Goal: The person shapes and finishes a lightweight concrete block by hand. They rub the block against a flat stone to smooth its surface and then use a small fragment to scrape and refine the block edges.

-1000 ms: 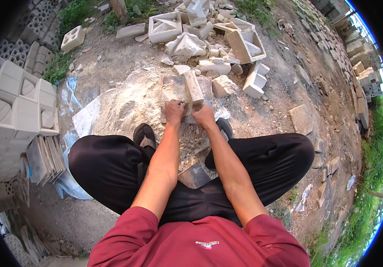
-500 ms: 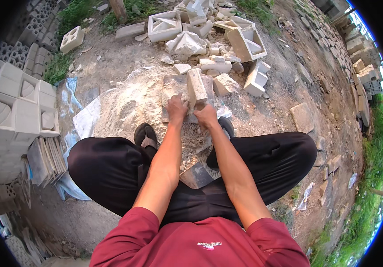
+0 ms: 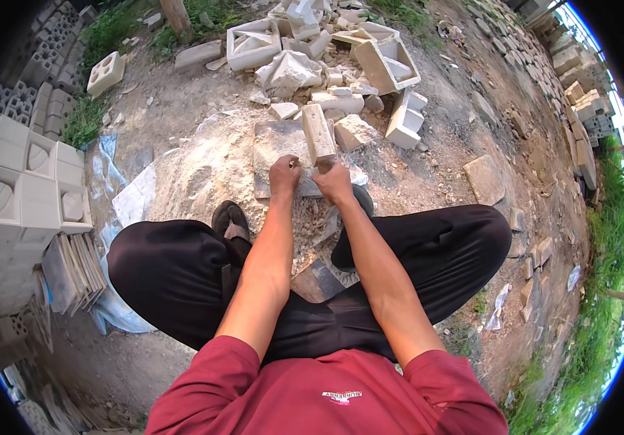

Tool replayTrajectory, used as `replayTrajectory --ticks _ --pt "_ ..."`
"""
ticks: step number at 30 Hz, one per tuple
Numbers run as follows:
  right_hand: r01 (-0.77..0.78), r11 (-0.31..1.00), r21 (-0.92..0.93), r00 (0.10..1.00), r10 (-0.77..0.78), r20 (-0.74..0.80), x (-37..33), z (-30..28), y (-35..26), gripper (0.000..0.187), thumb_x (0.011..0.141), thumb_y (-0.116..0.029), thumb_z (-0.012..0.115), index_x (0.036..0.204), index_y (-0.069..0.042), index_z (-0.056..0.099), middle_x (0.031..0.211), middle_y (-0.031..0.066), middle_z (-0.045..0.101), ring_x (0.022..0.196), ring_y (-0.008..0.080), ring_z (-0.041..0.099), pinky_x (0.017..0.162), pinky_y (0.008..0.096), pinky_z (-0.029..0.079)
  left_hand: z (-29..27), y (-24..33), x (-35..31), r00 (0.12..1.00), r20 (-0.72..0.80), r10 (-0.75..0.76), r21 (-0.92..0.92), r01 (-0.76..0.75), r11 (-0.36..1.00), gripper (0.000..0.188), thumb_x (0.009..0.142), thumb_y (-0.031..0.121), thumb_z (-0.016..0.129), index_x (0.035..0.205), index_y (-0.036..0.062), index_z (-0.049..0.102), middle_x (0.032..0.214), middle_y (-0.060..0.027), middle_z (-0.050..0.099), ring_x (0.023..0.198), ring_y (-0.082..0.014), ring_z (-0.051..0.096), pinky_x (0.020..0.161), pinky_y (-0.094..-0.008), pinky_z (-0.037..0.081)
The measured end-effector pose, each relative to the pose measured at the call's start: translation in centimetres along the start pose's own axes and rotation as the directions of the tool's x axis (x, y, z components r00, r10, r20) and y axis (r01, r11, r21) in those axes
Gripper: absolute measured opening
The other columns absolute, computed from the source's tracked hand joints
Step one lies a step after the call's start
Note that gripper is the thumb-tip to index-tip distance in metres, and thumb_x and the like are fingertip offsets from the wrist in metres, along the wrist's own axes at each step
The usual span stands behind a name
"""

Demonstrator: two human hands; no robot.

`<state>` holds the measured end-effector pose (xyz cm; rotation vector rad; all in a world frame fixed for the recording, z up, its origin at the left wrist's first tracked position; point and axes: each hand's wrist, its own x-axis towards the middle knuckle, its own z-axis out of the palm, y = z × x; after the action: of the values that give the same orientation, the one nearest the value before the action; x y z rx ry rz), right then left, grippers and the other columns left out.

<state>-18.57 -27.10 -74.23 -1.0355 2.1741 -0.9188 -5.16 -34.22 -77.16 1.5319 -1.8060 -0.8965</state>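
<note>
My right hand (image 3: 335, 183) is wrapped round the short handle of a dusty, block-headed mallet (image 3: 317, 135). The mallet's long head points away from me, above the right part of a flat grey slab (image 3: 272, 141). To its left, my left hand (image 3: 284, 176) is curled into a fist over the slab's near half; whatever its fingers may hold is too small or hidden to make out. Pale crumbs and powder dust the slab. A heap of pale rubble powder (image 3: 207, 167) lies against its left side, and a broken chunk (image 3: 354, 132) sits just right of the mallet head.
Broken pale blocks (image 3: 290, 71) pile up beyond the slab. At the left stand stacked moulded blocks (image 3: 40, 206) and leaning thin boards (image 3: 72, 264). A flat stone (image 3: 484, 180) lies on the dirt to the right. My shoes (image 3: 231, 217) flank the near work area.
The fingers of my left hand have drawn in to a tighter fist. My right hand keeps its grip on the mallet. The whole view has shifted slightly.
</note>
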Motion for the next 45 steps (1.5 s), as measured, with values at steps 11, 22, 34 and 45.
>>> replayTrajectory --ticks 11,22,34,45 --pt "0.156 0.977 0.148 0.986 -0.144 -0.090 -2.8 -0.1 -6.1 0.044 0.066 -0.028 0.076 0.093 0.004 0.061 0.082 0.0246 0.067 0.082 0.0401 0.067 0.071 0.0433 0.053 -0.9 -1.9 -1.4 0.999 -0.035 -0.012 -0.142 0.007 0.990 0.014 0.076 0.013 0.068 0.084 0.0033 0.071 0.089 -0.0183 0.069 0.088 -0.0360 0.066 0.079 -0.0403 0.052" --pt "0.097 0.987 0.128 0.994 -0.102 0.028 -2.0 -0.4 -3.3 0.045 0.068 -0.028 0.074 0.099 0.003 0.063 0.091 0.0207 0.070 0.088 0.0314 0.069 0.078 0.0378 0.054 0.2 -2.2 -1.7 0.986 -0.167 0.014 -0.131 -0.036 0.991 0.012 0.076 0.013 0.067 0.081 0.0032 0.070 0.084 -0.0185 0.067 0.079 -0.0348 0.066 0.074 -0.0409 0.052" --pt "-0.025 0.963 -0.268 0.971 0.087 0.221 -0.8 1.1 -1.5 0.053 0.066 -0.035 0.076 0.100 0.005 0.068 0.100 0.0266 0.068 0.096 0.0371 0.067 0.083 0.0394 0.054 -1.0 -2.1 -1.9 0.971 -0.169 -0.170 -0.236 0.128 0.963 0.019 0.077 0.011 0.072 0.093 0.0027 0.066 0.085 -0.0140 0.069 0.077 -0.0255 0.067 0.072 -0.0351 0.053" --pt "0.111 0.994 -0.014 0.928 -0.099 0.358 -3.2 -4.5 0.3 0.048 0.065 -0.028 0.076 0.101 0.001 0.065 0.094 0.0207 0.070 0.091 0.0314 0.068 0.081 0.0383 0.052 -3.8 -2.7 -0.7 0.749 -0.437 -0.498 -0.495 0.262 0.829 0.021 0.078 0.009 0.071 0.095 -0.0003 0.064 0.087 -0.0104 0.070 0.079 -0.0178 0.068 0.074 -0.0296 0.054"
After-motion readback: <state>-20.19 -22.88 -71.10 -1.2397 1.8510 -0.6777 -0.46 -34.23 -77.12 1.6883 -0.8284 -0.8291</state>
